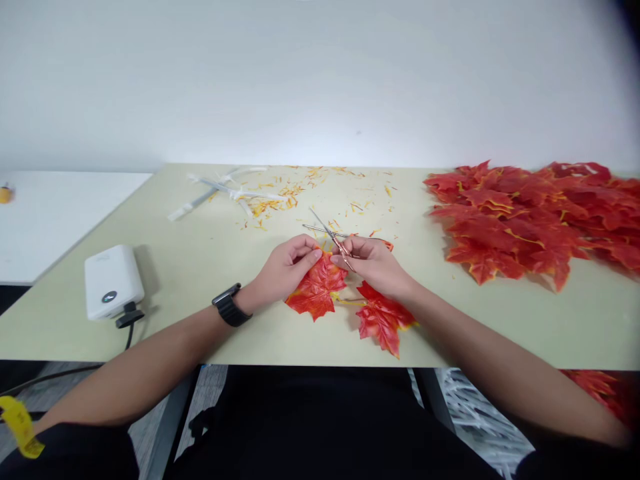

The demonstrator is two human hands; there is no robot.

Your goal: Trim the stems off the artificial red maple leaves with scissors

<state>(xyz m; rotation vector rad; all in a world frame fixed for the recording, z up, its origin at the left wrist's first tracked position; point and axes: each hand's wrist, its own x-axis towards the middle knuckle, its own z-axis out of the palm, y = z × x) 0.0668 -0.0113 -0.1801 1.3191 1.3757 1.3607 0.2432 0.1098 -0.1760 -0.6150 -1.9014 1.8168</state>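
Head view: open room on the table [190, 267] extends left of the red leaf [317, 288], which sits short of the near edge, its far rim pinched by the left fingers [307, 261], while the right fingers [359, 265] grasp scissors [331, 233] just beside it, long axis slanting, tips pointing away and leftward.

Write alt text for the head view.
A person's left hand pinches a red artificial maple leaf, and the right hand holds scissors, over a pale tabletop. A second maple leaf lies nearby; a pile of red maple leaves sits at right, yellow clippings beyond the hands.
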